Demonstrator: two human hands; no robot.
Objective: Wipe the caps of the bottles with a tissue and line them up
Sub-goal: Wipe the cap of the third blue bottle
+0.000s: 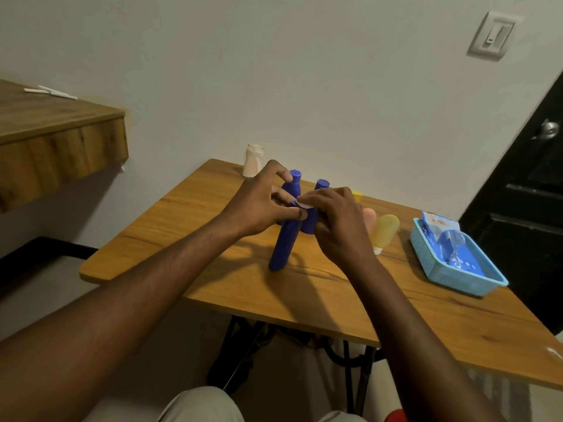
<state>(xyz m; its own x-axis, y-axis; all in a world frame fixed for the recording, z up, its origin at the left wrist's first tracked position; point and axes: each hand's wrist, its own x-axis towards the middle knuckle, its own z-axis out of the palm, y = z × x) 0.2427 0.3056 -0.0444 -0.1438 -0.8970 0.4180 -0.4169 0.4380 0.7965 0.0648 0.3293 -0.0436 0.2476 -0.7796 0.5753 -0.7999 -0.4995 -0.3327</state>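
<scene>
A tall blue bottle (283, 248) stands on the wooden table (182, 236), leaning slightly. My left hand (259, 205) pinches its top from the left. My right hand (338, 220) presses a small white tissue (304, 205) onto the cap from the right. Two more blue bottles (294, 181) (320, 185) stand just behind, partly hidden by my fingers. A yellow bottle (384, 231) stands upside down to the right, and a pink bottle (369, 214) peeks out beside my right hand. A white bottle (253, 161) stands at the back by the wall.
A light blue basket (457, 278) holding a blue wipes pack (441, 233) sits at the table's right side. A wooden shelf (61, 141) juts out at the left. A dark door (524, 208) stands at the right.
</scene>
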